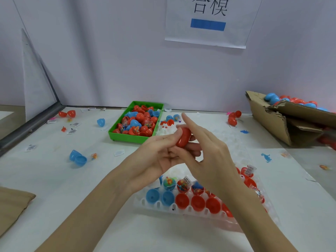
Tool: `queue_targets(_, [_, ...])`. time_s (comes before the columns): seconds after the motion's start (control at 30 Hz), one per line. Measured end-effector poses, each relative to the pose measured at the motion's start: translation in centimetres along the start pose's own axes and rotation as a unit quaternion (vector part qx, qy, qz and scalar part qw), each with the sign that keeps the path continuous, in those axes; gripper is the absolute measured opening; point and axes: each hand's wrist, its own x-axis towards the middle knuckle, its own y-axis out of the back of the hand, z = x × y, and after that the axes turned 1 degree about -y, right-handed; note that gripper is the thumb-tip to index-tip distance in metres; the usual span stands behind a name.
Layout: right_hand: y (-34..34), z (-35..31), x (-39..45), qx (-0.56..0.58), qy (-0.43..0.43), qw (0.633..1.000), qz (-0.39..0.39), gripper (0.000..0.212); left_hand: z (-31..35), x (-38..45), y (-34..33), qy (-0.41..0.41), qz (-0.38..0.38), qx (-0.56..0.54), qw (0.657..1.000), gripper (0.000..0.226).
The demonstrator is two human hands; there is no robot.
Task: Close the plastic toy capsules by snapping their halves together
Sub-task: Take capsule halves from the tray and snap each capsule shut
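A red capsule (183, 137) is held above the table between both hands. My left hand (160, 151) grips it from below, thumb against its upper end and fingers curled under it. My right hand (209, 150) presses on its right side, index finger stretched straight up and away. Whether its halves are fully joined is hidden by the fingers. Below the hands, a clear plastic tray (183, 213) holds several open blue and red capsule halves, some with small toys inside.
A green bin (116, 132) full of red and blue capsules stands beyond the hands. A torn cardboard box (269, 122) with more capsules sits at the right. Loose blue halves (78, 158), red capsules (233, 118), small toys and labels lie scattered. A white wall stands behind.
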Motion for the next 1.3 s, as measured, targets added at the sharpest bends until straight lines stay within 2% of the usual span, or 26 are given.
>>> queue_targets(0.13, [-0.22,-0.26,0.10,0.053,0.001,0.998,0.032,0.050,0.40,-0.20,0.05,0.005,-0.021,-0.060,0.998,0.041])
queue_targets(0.33, [-0.21,-0.84,-0.14,0.042,0.009,0.998,0.056,0.037,0.38,-0.37,-0.19,0.001,-0.039,-0.055,0.998,0.045])
queue_targets(0.63, [0.07,-0.51,-0.09,-0.004,0.012,0.998,0.057,0.041,0.03,-0.23,-0.69,0.015,-0.026,-0.107,0.994,0.042])
queue_targets(0.8, [0.26,-0.29,-0.05,-0.032,0.011,0.997,0.065,0.049,0.13,-0.23,-0.54,0.038,-0.017,-0.064,0.997,0.050])
queue_targets(0.93, [0.04,-0.54,0.11,-0.009,0.004,0.998,0.066,0.060,0.46,-0.25,-0.18,0.016,0.007,-0.079,0.997,0.042])
queue_targets(1.07, [0.01,-0.41,0.17,0.004,0.022,0.996,0.091,0.042,0.52,-0.30,-0.05,0.015,-0.010,-0.083,0.996,0.040])
queue_targets(1.2, [-0.11,-0.23,0.08,-0.011,0.028,0.996,0.086,0.040,0.30,-0.05,0.00,0.000,0.004,-0.059,0.998,0.038])
queue_targets(1.3, [-0.20,-0.23,0.21,0.016,0.012,0.998,0.058,0.040,0.61,0.14,-0.07,-0.028,0.050,0.018,0.998,0.042])
